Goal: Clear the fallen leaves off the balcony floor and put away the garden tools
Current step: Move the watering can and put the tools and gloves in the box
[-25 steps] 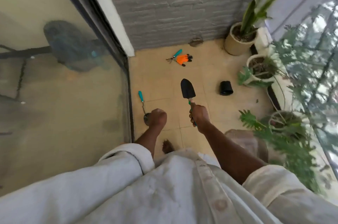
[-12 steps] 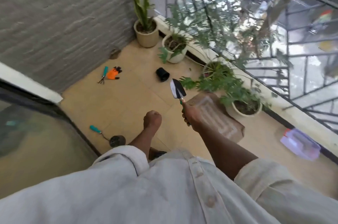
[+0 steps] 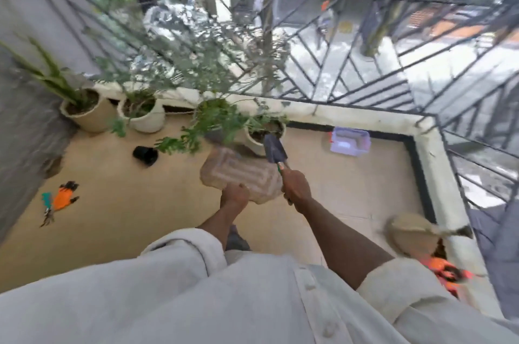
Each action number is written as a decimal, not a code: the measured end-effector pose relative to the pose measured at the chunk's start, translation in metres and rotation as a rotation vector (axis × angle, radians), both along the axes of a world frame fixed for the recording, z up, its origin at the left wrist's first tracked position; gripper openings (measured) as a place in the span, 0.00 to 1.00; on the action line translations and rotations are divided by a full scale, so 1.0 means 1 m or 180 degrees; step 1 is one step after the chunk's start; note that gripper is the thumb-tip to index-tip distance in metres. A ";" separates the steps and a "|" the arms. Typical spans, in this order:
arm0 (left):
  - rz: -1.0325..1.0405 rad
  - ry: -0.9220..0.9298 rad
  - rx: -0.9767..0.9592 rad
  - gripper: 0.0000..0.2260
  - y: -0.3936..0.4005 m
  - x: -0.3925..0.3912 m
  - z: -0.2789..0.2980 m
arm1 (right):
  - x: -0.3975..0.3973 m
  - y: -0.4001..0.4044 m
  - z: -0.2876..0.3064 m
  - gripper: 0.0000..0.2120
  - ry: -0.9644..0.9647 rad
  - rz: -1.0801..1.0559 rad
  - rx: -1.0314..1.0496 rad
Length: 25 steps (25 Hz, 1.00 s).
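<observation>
Black-bladed trowel (image 3: 275,150) is pointing up at centre frame, its handle gripped in the right hand (image 3: 295,185). The left hand (image 3: 234,195) is hanging beside it, fingers curled, holding nothing visible. An orange glove (image 3: 64,197) is lying on the floor (image 3: 126,203) at lower left.

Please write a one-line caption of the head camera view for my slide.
On a tiled balcony, the right hand grips a black trowel above a doormat; potted plants line the railing.
</observation>
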<state>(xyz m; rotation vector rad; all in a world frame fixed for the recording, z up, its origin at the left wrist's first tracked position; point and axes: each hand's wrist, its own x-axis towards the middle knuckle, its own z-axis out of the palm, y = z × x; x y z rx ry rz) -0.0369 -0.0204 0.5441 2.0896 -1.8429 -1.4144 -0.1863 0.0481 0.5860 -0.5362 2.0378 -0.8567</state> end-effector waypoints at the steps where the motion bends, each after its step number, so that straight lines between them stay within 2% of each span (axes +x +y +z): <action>1: -0.0283 0.0004 -0.0063 0.14 0.004 -0.026 0.005 | -0.021 0.013 0.001 0.27 -0.0020 -0.0230 0.0008; 4: -0.0860 0.0166 -0.0089 0.15 0.021 -0.101 0.019 | -0.076 0.051 -0.008 0.27 -0.0096 -0.0710 0.0095; 8: -0.1385 0.0265 -0.0310 0.13 0.028 -0.192 0.010 | -0.150 0.075 -0.019 0.25 -0.0058 -0.1105 0.0135; 12: -0.1886 0.0088 -0.0479 0.11 0.023 -0.297 -0.001 | -0.246 0.079 -0.031 0.18 0.0038 -0.1241 0.0322; 18: -0.1711 0.0189 -0.0116 0.10 -0.020 -0.425 -0.012 | -0.377 0.054 -0.046 0.25 0.0144 -0.1179 0.0840; 25: -0.1797 -0.0099 -0.0091 0.11 -0.058 -0.519 -0.023 | -0.495 0.003 -0.059 0.15 0.0487 -0.0586 0.1117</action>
